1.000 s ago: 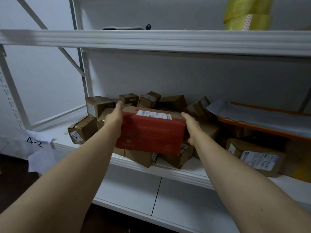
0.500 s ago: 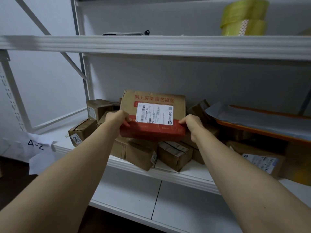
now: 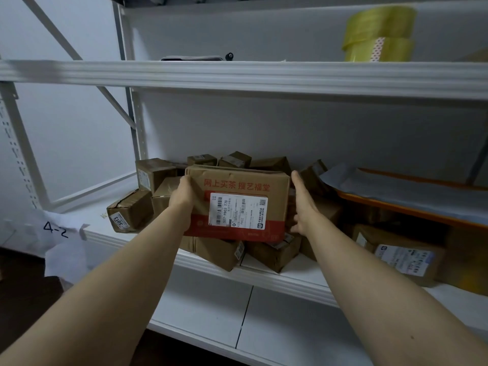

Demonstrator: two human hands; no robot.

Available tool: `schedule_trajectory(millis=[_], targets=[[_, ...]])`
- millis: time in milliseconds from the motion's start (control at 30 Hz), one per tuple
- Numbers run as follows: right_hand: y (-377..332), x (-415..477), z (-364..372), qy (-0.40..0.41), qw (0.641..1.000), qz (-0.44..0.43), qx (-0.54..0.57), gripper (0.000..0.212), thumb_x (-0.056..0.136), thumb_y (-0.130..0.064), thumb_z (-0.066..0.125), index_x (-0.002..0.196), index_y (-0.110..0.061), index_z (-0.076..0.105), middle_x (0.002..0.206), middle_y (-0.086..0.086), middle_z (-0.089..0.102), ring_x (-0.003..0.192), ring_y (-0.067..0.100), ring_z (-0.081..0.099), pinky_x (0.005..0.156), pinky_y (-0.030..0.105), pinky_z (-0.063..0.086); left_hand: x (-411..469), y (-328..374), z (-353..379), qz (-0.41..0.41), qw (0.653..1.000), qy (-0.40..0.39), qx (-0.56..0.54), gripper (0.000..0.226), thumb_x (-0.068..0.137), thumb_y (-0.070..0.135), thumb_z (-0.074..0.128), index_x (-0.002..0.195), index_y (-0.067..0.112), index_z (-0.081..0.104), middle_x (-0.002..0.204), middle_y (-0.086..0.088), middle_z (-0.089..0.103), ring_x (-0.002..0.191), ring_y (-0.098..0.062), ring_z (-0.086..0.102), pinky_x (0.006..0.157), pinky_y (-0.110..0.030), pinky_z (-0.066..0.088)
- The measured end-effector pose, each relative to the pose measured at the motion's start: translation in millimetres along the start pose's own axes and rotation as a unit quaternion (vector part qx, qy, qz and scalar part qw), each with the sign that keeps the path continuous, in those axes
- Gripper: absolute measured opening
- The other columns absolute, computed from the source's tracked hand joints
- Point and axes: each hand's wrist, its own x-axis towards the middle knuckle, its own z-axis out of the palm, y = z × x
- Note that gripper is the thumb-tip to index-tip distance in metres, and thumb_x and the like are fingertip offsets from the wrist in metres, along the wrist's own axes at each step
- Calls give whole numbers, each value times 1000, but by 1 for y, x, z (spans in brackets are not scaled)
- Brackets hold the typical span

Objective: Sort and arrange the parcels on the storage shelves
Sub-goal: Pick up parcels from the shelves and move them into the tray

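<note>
A brown carton with a red band and a white shipping label [image 3: 237, 204] stands on its edge on top of a heap of small brown parcels [image 3: 272, 252] on the middle shelf [image 3: 264, 277], its labelled face towards me. My left hand [image 3: 182, 194] grips the carton's left edge, fingers going behind it. My right hand [image 3: 303, 204] lies alongside the carton's right side with straight fingers; whether it touches the carton is unclear. More small parcels [image 3: 235, 159] lie behind the carton.
A loose parcel marked 3013 [image 3: 129, 211] lies at the left of the heap. A flat grey and orange package [image 3: 396, 191] and a labelled box [image 3: 396, 254] sit to the right. The upper shelf [image 3: 237, 77] holds yellow tape rolls [image 3: 380, 35]. A paper tag reads 4-2 [image 3: 55, 229].
The carton was tipped from red side forward to labelled face forward and moved back onto the heap. My right hand let go of its edge and straightened.
</note>
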Motion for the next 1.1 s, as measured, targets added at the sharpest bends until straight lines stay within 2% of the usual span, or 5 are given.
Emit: schedule_trajectory(millis=[233, 400, 633, 933, 1100], targets=[[1, -1, 4, 7, 1000, 26, 8, 52, 89, -59, 50, 120, -17, 54, 105, 10, 64, 83, 27, 59, 63, 34, 45, 2, -14, -1, -74, 996, -15, -50, 53, 95, 55, 35, 122, 12, 52, 112, -13, 61, 99, -30, 59, 73, -41, 45], [3, 0, -5, 20, 998, 24, 47, 29, 96, -44, 45, 101, -17, 54, 87, 10, 61, 74, 24, 56, 72, 37, 47, -8, -20, -6, -109, 986, -110, -69, 58, 75, 64, 51, 108, 18, 61, 110, -16, 65, 103, -38, 58, 96, -59, 40], [7, 9, -29, 111, 984, -17, 139, 20, 101, -20, 40, 97, -10, 57, 88, 12, 62, 81, 26, 60, 80, 39, 53, 7, 10, 3, -70, 982, -142, -106, 98, 32, 45, 93, 118, 17, 55, 103, -12, 72, 89, -35, 70, 76, -56, 53], [19, 4, -35, 132, 981, 20, 142, 22, 100, -11, 39, 110, -5, 57, 107, 19, 62, 87, 31, 60, 82, 42, 51, -36, 26, 28, 29, 980, -124, -151, 42, 85, 28, 68, 120, 13, 53, 105, -11, 69, 92, -28, 69, 84, -46, 56], [8, 3, -29, 138, 982, -23, 128, 14, 93, -14, 59, 105, -7, 61, 86, 11, 63, 71, 25, 61, 66, 35, 54, -2, 18, 27, 91, 995, -1, 33, 59, 83, 69, 39, 116, 25, 61, 119, -13, 58, 98, -32, 61, 83, -47, 55]])
